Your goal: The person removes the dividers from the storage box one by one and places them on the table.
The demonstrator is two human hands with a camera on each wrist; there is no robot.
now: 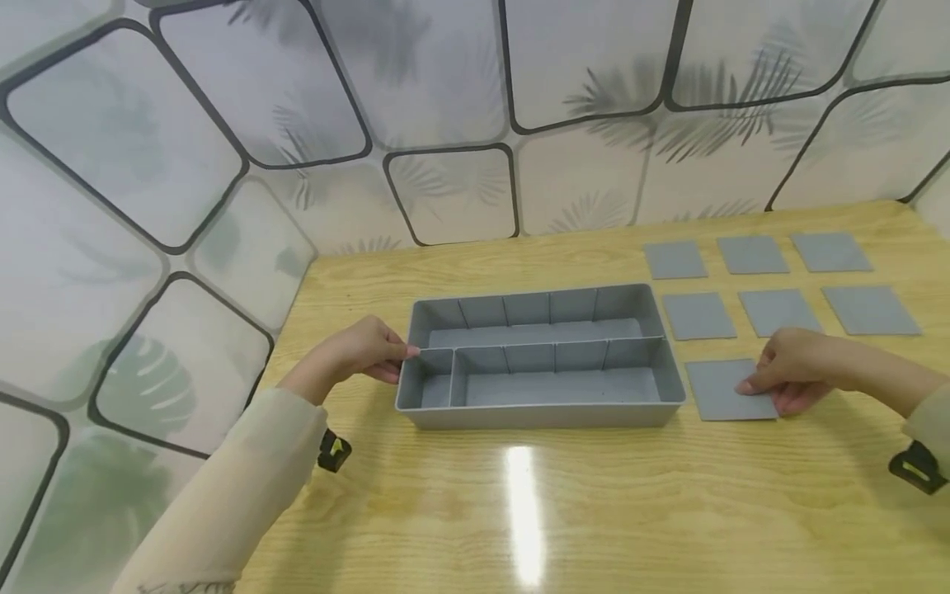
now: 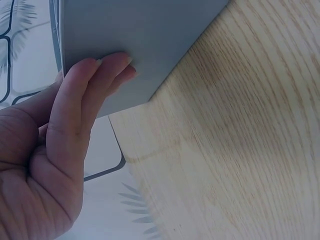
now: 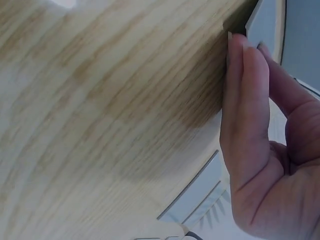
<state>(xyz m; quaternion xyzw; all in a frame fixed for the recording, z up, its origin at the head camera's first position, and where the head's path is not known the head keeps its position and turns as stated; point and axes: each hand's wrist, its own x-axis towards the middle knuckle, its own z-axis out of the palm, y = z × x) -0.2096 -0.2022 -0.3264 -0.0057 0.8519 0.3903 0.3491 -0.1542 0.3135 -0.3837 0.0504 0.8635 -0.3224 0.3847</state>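
A grey organizer box [image 1: 538, 418] stands on the wooden table, with one lengthwise divider [image 1: 558, 343] and one short cross divider [image 1: 451, 378] in its front left part. My left hand [image 1: 364, 348] grips the box's left end, thumb at the rim. In the left wrist view, the fingers [image 2: 75, 100] lie against the box's outer wall [image 2: 135, 35]. To the box's right, my right hand [image 1: 794, 371] pinches the right edge of a flat grey square panel [image 1: 720, 392]. In the right wrist view, thumb and fingers [image 3: 255, 75] meet at the panel's thin edge [image 3: 261, 25].
Several more grey square panels [image 1: 699, 315] lie in two rows behind the pinched one, at the right of the table [image 1: 631, 511]. A patterned wall covering [image 1: 453, 190] borders the table's back and left sides.
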